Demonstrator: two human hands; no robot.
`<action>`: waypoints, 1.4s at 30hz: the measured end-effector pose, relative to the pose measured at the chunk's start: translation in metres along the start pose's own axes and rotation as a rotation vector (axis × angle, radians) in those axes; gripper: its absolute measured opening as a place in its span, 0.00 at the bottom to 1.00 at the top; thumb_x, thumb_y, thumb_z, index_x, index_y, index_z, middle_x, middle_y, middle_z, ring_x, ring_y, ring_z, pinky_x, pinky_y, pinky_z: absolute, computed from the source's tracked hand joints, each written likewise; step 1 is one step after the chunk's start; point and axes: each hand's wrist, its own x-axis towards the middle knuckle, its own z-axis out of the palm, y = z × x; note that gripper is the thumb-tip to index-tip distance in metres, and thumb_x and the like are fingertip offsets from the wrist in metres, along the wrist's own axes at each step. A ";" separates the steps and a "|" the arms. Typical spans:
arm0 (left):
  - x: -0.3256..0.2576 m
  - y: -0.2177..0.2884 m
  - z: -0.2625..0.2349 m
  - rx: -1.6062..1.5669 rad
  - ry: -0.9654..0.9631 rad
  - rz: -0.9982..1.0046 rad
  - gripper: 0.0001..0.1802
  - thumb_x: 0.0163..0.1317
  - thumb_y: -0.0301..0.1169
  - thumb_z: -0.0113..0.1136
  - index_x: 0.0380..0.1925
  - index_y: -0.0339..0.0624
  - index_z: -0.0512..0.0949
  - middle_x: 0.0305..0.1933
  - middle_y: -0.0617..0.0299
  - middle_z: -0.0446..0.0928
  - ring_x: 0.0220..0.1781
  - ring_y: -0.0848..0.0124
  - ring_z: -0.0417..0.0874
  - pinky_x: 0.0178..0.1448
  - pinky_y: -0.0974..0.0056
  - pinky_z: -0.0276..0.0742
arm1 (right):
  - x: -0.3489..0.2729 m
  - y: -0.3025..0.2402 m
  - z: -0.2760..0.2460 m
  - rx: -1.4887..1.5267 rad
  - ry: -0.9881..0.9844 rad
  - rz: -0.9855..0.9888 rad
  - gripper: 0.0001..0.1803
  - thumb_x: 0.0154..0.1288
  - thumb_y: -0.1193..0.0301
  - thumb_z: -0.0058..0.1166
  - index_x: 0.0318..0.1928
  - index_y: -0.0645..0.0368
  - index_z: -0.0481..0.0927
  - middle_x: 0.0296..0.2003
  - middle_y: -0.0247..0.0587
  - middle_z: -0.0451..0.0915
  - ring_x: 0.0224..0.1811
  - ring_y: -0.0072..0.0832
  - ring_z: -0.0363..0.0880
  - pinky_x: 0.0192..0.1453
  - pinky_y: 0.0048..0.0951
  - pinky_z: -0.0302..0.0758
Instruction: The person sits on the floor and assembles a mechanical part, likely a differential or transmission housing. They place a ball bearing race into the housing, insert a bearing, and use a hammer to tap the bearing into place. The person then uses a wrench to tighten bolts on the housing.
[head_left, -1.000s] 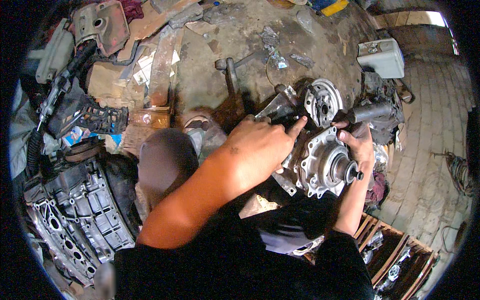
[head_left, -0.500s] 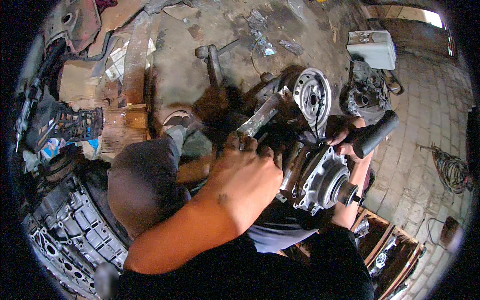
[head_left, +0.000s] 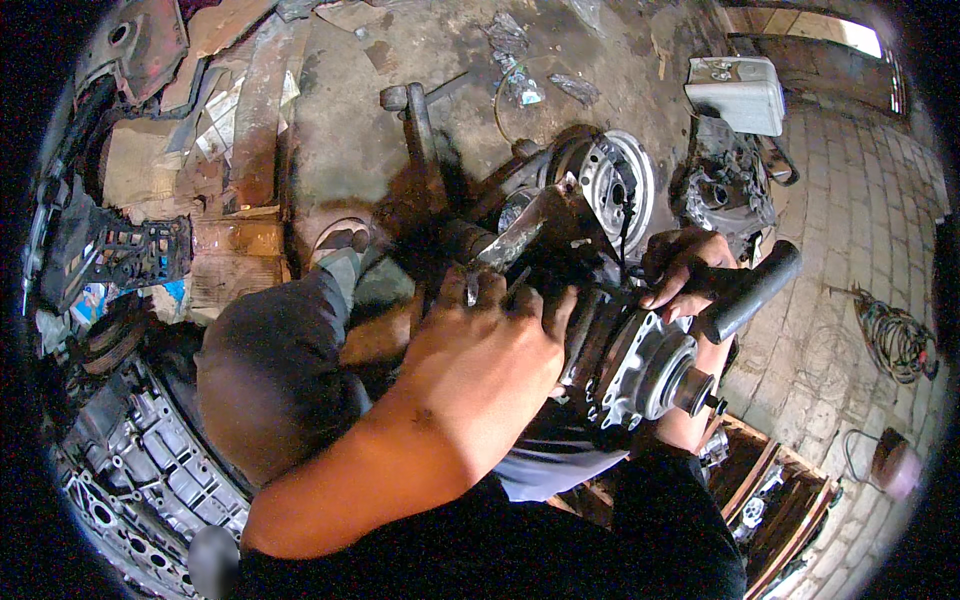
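Observation:
My left hand point(head_left: 487, 335) lies knuckles up over a dark, greasy machine assembly, its fingers curled down out of sight. What they grip is hidden. A worn flat metal bar point(head_left: 530, 222) runs away from just beyond those fingers. To the right, my right hand point(head_left: 692, 268) is closed around the stem of a black T-shaped piece point(head_left: 758, 288) with a thick cylindrical end. Below that hand, a silvery round metal housing point(head_left: 650, 368) with a bolt-holed flange and a protruding shaft faces right. My right forearm passes behind it.
Beyond the hands stands a steel wheel rim point(head_left: 618, 190). A dirty metal casing point(head_left: 722, 190) and a pale box point(head_left: 735, 95) are at the far right. An engine block point(head_left: 165, 450) lies left, a divided wooden crate point(head_left: 780, 490) lower right, and a coiled cable point(head_left: 897, 335) on the bricks.
The black T-shaped piece sits slightly lower. More of the wheel rim shows beyond the bar. The background has shifted a little left; both hands stay in nearly the same places.

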 end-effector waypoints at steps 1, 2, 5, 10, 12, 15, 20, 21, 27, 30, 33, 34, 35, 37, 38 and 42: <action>-0.001 -0.001 -0.004 0.002 -0.006 0.033 0.26 0.65 0.37 0.56 0.62 0.39 0.71 0.48 0.50 0.81 0.54 0.52 0.82 0.59 0.49 0.76 | 0.000 -0.001 0.001 -0.016 0.028 -0.003 0.14 0.57 0.62 0.69 0.29 0.61 0.88 0.29 0.48 0.87 0.28 0.43 0.83 0.37 0.40 0.76; -0.002 -0.002 -0.010 0.002 -0.021 0.083 0.33 0.65 0.42 0.59 0.67 0.40 0.67 0.51 0.50 0.79 0.55 0.50 0.81 0.59 0.49 0.77 | -0.005 -0.005 0.004 -0.035 0.071 0.006 0.15 0.58 0.60 0.68 0.29 0.61 0.88 0.28 0.48 0.87 0.28 0.43 0.83 0.37 0.40 0.76; -0.006 -0.001 -0.024 -0.078 -0.157 0.154 0.38 0.65 0.44 0.61 0.72 0.42 0.61 0.55 0.48 0.77 0.54 0.45 0.80 0.58 0.50 0.79 | -0.027 -0.011 0.019 -0.040 0.232 0.052 0.16 0.57 0.58 0.67 0.28 0.61 0.88 0.28 0.46 0.87 0.27 0.43 0.82 0.36 0.41 0.75; -0.014 -0.006 -0.019 -0.228 -0.200 0.164 0.37 0.67 0.40 0.59 0.74 0.45 0.58 0.55 0.46 0.78 0.54 0.44 0.80 0.58 0.49 0.78 | -0.036 -0.008 0.014 -0.248 0.298 0.025 0.17 0.51 0.57 0.70 0.28 0.61 0.88 0.25 0.42 0.85 0.26 0.41 0.81 0.34 0.41 0.74; -0.017 -0.010 -0.016 -0.291 -0.153 0.191 0.38 0.67 0.40 0.59 0.74 0.46 0.58 0.54 0.45 0.78 0.54 0.45 0.81 0.57 0.49 0.79 | -0.046 -0.012 0.015 -0.317 0.337 0.087 0.18 0.50 0.57 0.71 0.29 0.61 0.88 0.24 0.41 0.84 0.26 0.41 0.81 0.35 0.41 0.74; -0.018 -0.009 -0.018 -0.255 -0.110 0.246 0.38 0.67 0.39 0.58 0.75 0.48 0.57 0.53 0.44 0.78 0.55 0.46 0.80 0.56 0.48 0.78 | -0.053 -0.015 0.020 -0.290 0.429 0.150 0.19 0.47 0.57 0.73 0.28 0.62 0.88 0.24 0.41 0.84 0.28 0.40 0.81 0.36 0.41 0.74; -0.013 -0.002 -0.015 -0.208 -0.160 0.151 0.38 0.67 0.37 0.58 0.76 0.52 0.56 0.53 0.43 0.78 0.54 0.44 0.80 0.56 0.49 0.79 | -0.053 -0.023 0.036 -0.202 0.618 0.213 0.18 0.42 0.61 0.76 0.29 0.62 0.88 0.25 0.42 0.85 0.30 0.40 0.82 0.38 0.41 0.75; -0.011 -0.002 -0.015 -0.193 -0.168 0.144 0.39 0.66 0.37 0.58 0.76 0.53 0.56 0.52 0.43 0.78 0.53 0.44 0.80 0.56 0.49 0.79 | -0.058 -0.021 0.034 -0.194 0.606 0.232 0.17 0.42 0.62 0.76 0.29 0.62 0.88 0.26 0.42 0.85 0.30 0.40 0.82 0.38 0.42 0.76; -0.011 -0.006 -0.010 -0.143 0.007 0.210 0.42 0.61 0.29 0.57 0.76 0.54 0.56 0.47 0.44 0.77 0.48 0.46 0.81 0.55 0.49 0.78 | -0.059 -0.023 0.049 -0.121 0.798 0.219 0.18 0.40 0.62 0.76 0.28 0.62 0.87 0.26 0.43 0.85 0.30 0.40 0.82 0.37 0.40 0.76; -0.005 -0.005 -0.018 -0.178 -0.094 0.198 0.42 0.60 0.26 0.55 0.76 0.51 0.56 0.46 0.45 0.76 0.48 0.46 0.81 0.55 0.49 0.78 | -0.058 -0.025 0.055 -0.125 0.847 0.221 0.18 0.39 0.63 0.76 0.28 0.63 0.87 0.27 0.44 0.86 0.30 0.40 0.82 0.37 0.39 0.76; -0.003 -0.006 -0.019 -0.194 -0.099 0.205 0.42 0.59 0.25 0.54 0.76 0.49 0.55 0.46 0.44 0.77 0.48 0.46 0.81 0.55 0.49 0.78 | -0.059 -0.023 0.060 -0.143 0.894 0.204 0.18 0.39 0.63 0.76 0.28 0.63 0.87 0.27 0.44 0.86 0.30 0.40 0.82 0.36 0.39 0.76; -0.002 -0.006 -0.017 -0.178 -0.059 0.201 0.42 0.59 0.25 0.54 0.76 0.49 0.55 0.47 0.44 0.77 0.48 0.45 0.81 0.54 0.49 0.78 | -0.059 -0.022 0.059 -0.146 0.896 0.198 0.18 0.39 0.63 0.76 0.27 0.63 0.87 0.27 0.45 0.86 0.30 0.39 0.82 0.37 0.39 0.76; 0.000 -0.007 -0.012 -0.163 -0.017 0.197 0.42 0.60 0.25 0.54 0.76 0.49 0.55 0.47 0.44 0.77 0.47 0.45 0.81 0.54 0.49 0.78 | -0.059 -0.022 0.059 -0.151 0.897 0.192 0.18 0.39 0.62 0.76 0.27 0.63 0.87 0.27 0.45 0.86 0.30 0.39 0.82 0.37 0.39 0.76; 0.000 -0.007 -0.010 -0.140 0.012 0.198 0.41 0.61 0.27 0.55 0.76 0.49 0.55 0.47 0.44 0.77 0.47 0.45 0.81 0.54 0.49 0.78 | -0.057 -0.024 0.058 -0.146 0.887 0.194 0.18 0.40 0.62 0.76 0.27 0.63 0.87 0.27 0.45 0.86 0.31 0.39 0.82 0.37 0.39 0.76; -0.001 -0.008 -0.011 -0.132 0.000 0.202 0.41 0.62 0.29 0.56 0.76 0.49 0.55 0.48 0.44 0.77 0.47 0.45 0.81 0.54 0.49 0.78 | -0.057 -0.024 0.058 -0.147 0.885 0.198 0.18 0.40 0.61 0.76 0.27 0.63 0.87 0.27 0.45 0.86 0.31 0.39 0.82 0.37 0.39 0.76; 0.002 -0.001 -0.019 -0.117 -0.083 0.175 0.43 0.63 0.38 0.61 0.76 0.51 0.54 0.48 0.46 0.77 0.48 0.46 0.81 0.55 0.49 0.78 | -0.059 -0.025 0.059 -0.135 0.899 0.237 0.19 0.41 0.60 0.76 0.28 0.63 0.87 0.27 0.45 0.86 0.31 0.39 0.82 0.38 0.40 0.77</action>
